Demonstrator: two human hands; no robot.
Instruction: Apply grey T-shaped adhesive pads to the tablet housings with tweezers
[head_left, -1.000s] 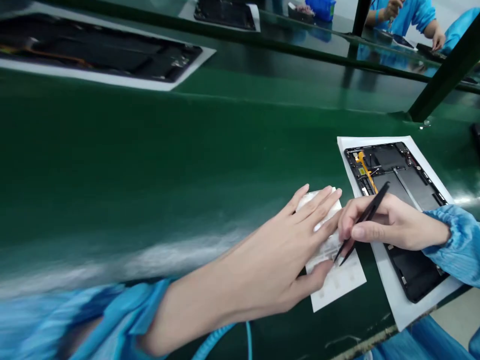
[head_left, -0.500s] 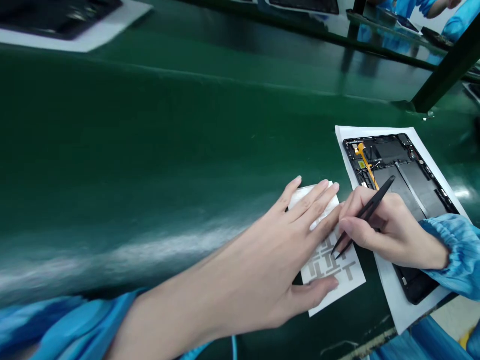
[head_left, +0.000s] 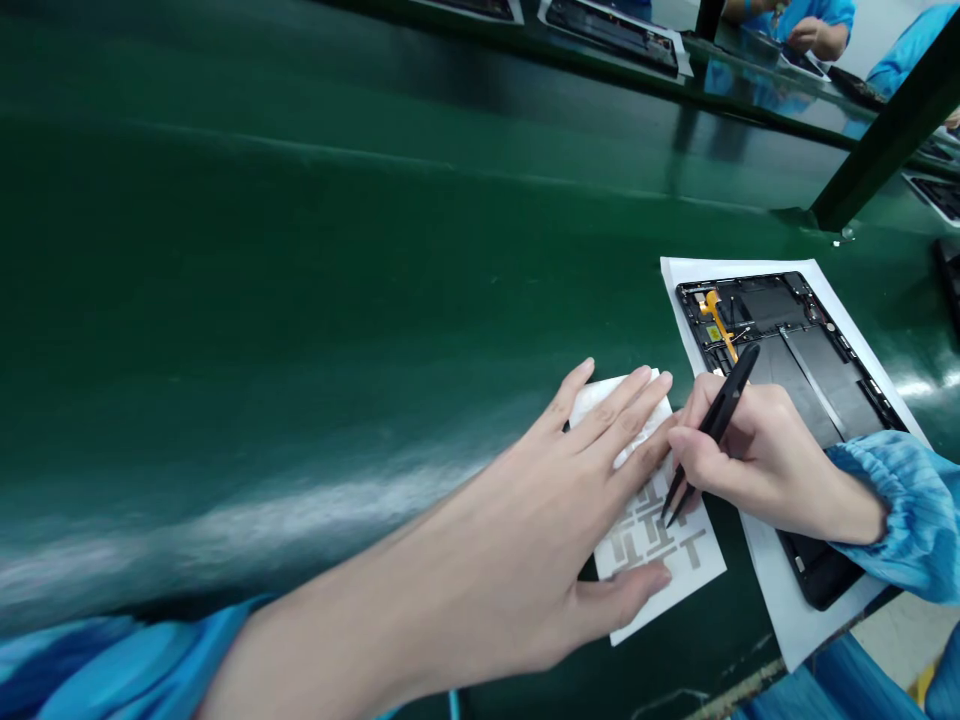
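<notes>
- Clenched in our right hand (head_left: pixel 765 465) were black tweezers (head_left: pixel 716 425), pinched between thumb and fingers like a pen; our left hand (head_left: pixel 525 520) was not grasping anything, lying spread and flat on a white sheet (head_left: pixel 660 545).
- From the head camera, that sheet lay at about 4 o'clock on a dark green conveyor belt (head_left: pixel 300 250), its upper part under our left palm and fingers.
- Grey T-shaped pieces (head_left: pixel 660 540) showed on the sheet in rows, between our left thumb and fingers (head_left: pixel 622 590).
- Tweezer tips (head_left: pixel 671 510) came down at the sheet's right side, right by the grey pieces; whether they touched it, we could not tell.
- At about 3 o'clock, just beside the sheet, an opened black tablet casing (head_left: pixel 780 340) lay on a larger white paper (head_left: pixel 795 630), with our right hand over its lower part.
- An orange flex cable (head_left: pixel 718 325) ran inside that casing, at its end nearest the top of the view.
- Our blue sleeves (head_left: pixel 896 510) showed at 4 and 7 o'clock, gathered at the right wrist.
- At 2 o'clock, a dark green post (head_left: pixel 892 120) rose from the bench, and a co-worker's blue-sleeved arm (head_left: pixel 817 25) showed beyond it, well apart from us.
</notes>
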